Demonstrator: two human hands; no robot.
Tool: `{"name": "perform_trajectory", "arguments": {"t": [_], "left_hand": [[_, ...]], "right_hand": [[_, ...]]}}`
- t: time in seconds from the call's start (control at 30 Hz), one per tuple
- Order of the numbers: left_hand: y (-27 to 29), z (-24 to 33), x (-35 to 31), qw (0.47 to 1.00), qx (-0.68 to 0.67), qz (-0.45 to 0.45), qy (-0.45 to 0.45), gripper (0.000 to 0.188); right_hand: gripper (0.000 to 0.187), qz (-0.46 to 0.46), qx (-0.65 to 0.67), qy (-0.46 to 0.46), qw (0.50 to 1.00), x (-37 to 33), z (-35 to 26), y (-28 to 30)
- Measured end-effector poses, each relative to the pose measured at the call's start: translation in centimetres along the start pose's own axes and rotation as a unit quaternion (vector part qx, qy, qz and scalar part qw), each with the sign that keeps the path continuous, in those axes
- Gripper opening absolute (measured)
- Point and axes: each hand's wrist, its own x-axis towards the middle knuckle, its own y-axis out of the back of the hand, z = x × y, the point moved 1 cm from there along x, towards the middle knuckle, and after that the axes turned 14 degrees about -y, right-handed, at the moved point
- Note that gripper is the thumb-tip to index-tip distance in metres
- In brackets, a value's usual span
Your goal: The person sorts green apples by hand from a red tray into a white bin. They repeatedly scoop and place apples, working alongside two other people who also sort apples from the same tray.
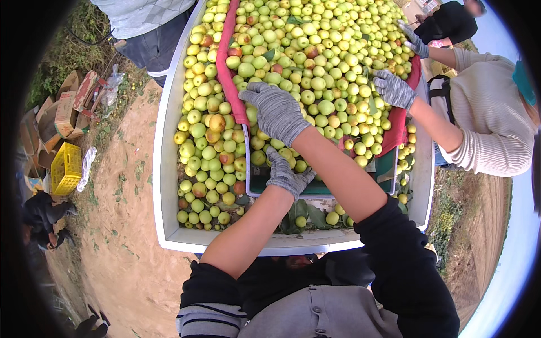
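Observation:
A white, tray-like bin (160,186) in front of me is heaped with small round yellow-green fruit (326,107), some with reddish-brown patches. Grey knit gloves cover both my hands. My right hand (277,112) crosses over to the far side of my left, its fingers stretched leftward over the fruit beside a red cloth strip (226,73). Its palm is hidden. Closer to me, my left hand (287,176) lies at the near end of the pile, fingers pointing away and thumb apart. Green fruit sits between thumb and fingers; no grip on it shows.
A metal-rimmed frame (248,163) with green lining lies within the bin. Across on the right, a co-worker's gloved hands (394,90) reach into the fruit. Another person (143,34) stands at the far left. Cardboard boxes (66,115) and a yellow crate (66,169) rest on dirt ground.

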Motion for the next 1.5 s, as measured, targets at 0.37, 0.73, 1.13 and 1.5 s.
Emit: {"name": "perform_trajectory", "arguments": {"t": [0.37, 0.73, 1.13, 1.5], "left_hand": [[-1.1, 0.3, -1.5, 0.999, 0.046, -0.008, 0.024, 0.082], [-0.5, 0.0, -1.1, 0.998, 0.041, 0.041, 0.024, 0.085], [-0.5, -0.1, -0.6, 0.999, -0.004, 0.047, 0.018, 0.080], [-0.4, 0.2, -0.9, 0.999, 0.039, 0.037, 0.009, 0.080]], "right_hand": [[0.030, -0.114, -0.052, -0.101, 0.987, 3.7, 7.1, 2.8], [0.033, -0.157, -0.187, -0.136, 0.960, 5.0, 6.8, 0.0], [0.047, -0.035, -0.139, -0.032, 0.989, 11.9, -1.6, -2.1], [0.051, -0.107, -0.211, -0.154, 0.959, 3.7, 12.4, 2.0]]}}
